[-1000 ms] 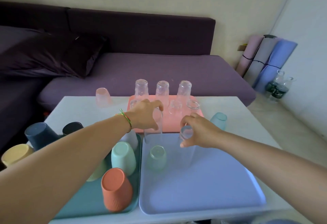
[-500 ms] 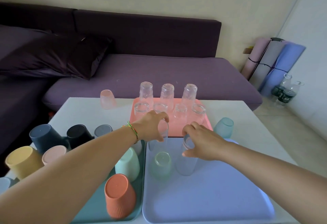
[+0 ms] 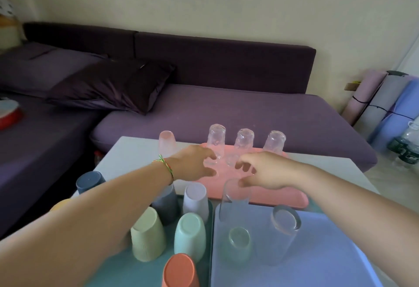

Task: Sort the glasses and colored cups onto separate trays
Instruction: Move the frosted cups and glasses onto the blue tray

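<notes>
My left hand (image 3: 195,162) and my right hand (image 3: 265,171) both hover over the pink tray (image 3: 267,197), fingers apart and holding nothing, close to the small clear glasses (image 3: 230,159) in its front row. Three clear glasses (image 3: 244,139) stand upside down along the tray's back. On the blue tray (image 3: 306,264) stand a tall clear glass (image 3: 235,200), a second clear glass (image 3: 285,221) and a green-tinted glass (image 3: 239,241). The teal tray (image 3: 140,275) holds colored cups, among them an orange cup (image 3: 180,271), a mint cup (image 3: 190,234) and a pale green cup (image 3: 147,234).
A frosted pink glass (image 3: 167,142) stands on the white table (image 3: 127,150) left of the pink tray. A navy cup (image 3: 90,180) and a yellow cup (image 3: 61,204) are at the far left. A purple sofa (image 3: 226,110) lies behind the table; rolled mats (image 3: 385,105) and bottles stand at right.
Both hands let go of the tall clear glasses, which now stand on the blue tray, and moved forward over the pink tray. The camera tilted up.
</notes>
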